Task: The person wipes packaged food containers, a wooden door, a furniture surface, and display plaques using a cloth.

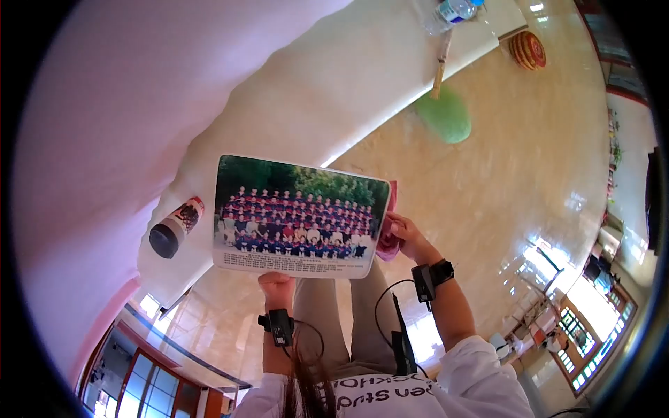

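Note:
A laminated-looking group photo (300, 216) with rounded corners is held up in front of me, its picture side facing me. Rows of people, trees behind them and lines of small print show on it. My left hand (277, 285) is closed on its lower edge, the fingers partly hidden behind it. At the photo's right edge, my right hand (412, 238) is closed on a pinkish-red cloth (389, 245). Part of that cloth runs up behind the photo's right side. Whether the right fingers also grip the photo I cannot tell.
Left of the photo, a dark-capped bottle or jar (178, 226) lies on the white surface (313, 90). Toward the far end stand a clear plastic bottle (456, 10) and a brush-like stick (441, 66). A green translucent object (446, 115) and a woven round basket (527, 51) are beyond its edge.

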